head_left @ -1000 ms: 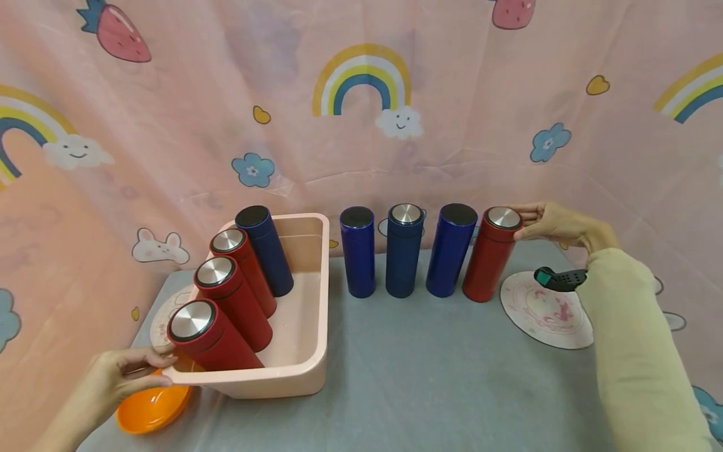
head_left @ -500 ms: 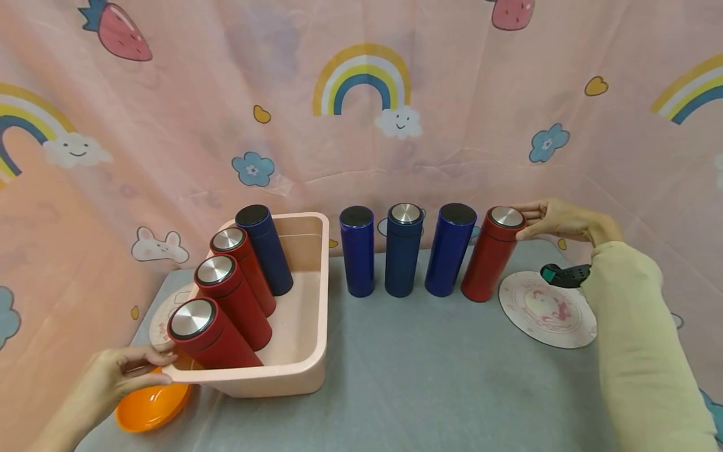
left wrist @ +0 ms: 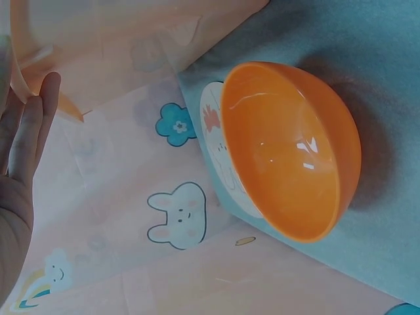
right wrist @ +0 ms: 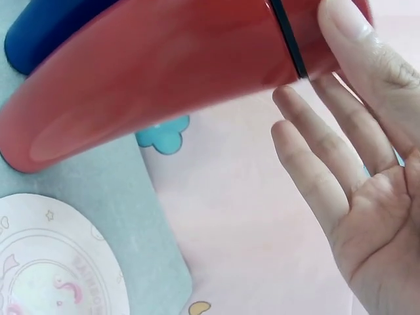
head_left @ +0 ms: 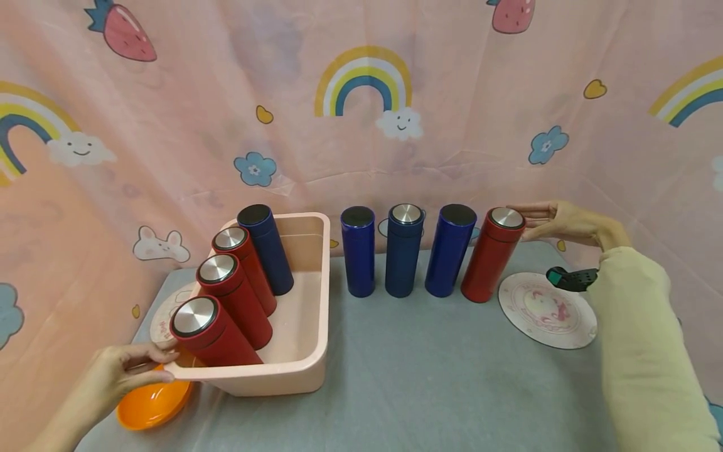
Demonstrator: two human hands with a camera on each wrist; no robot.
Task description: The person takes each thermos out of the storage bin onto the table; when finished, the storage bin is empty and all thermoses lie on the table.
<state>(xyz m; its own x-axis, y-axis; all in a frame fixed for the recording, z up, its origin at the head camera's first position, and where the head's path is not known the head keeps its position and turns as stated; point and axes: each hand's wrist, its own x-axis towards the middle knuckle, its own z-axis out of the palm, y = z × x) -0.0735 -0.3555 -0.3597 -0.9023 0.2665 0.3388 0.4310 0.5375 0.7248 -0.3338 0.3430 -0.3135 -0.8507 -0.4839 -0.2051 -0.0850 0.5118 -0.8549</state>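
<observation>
A pale pink plastic bin (head_left: 316, 314) stands on the left. Leaning inside it are three red thermos bottles, the nearest being a red thermos (head_left: 223, 336), and a dark blue thermos (head_left: 270, 254). My left hand (head_left: 121, 370) pinches the bin's near left corner at the rim. To the right of the bin, three blue thermoses and a red thermos (head_left: 487, 263) stand in a row. My right hand (head_left: 570, 223) is at the right side of that red bottle's cap, thumb in front. In the right wrist view its fingers (right wrist: 312, 174) look loosely extended, not wrapped round the bottle.
An orange bowl (head_left: 152, 405) sits below the bin's left corner. One round printed mat (head_left: 545, 307) lies right of the row; another mat (head_left: 164, 314) shows partly behind the bin. A patterned pink curtain (head_left: 361, 150) hangs behind the grey table (head_left: 440, 376).
My right hand has drawn slightly right, its fingers loosening at the red thermos's cap. The bottle stays standing. My left hand keeps its place on the bin.
</observation>
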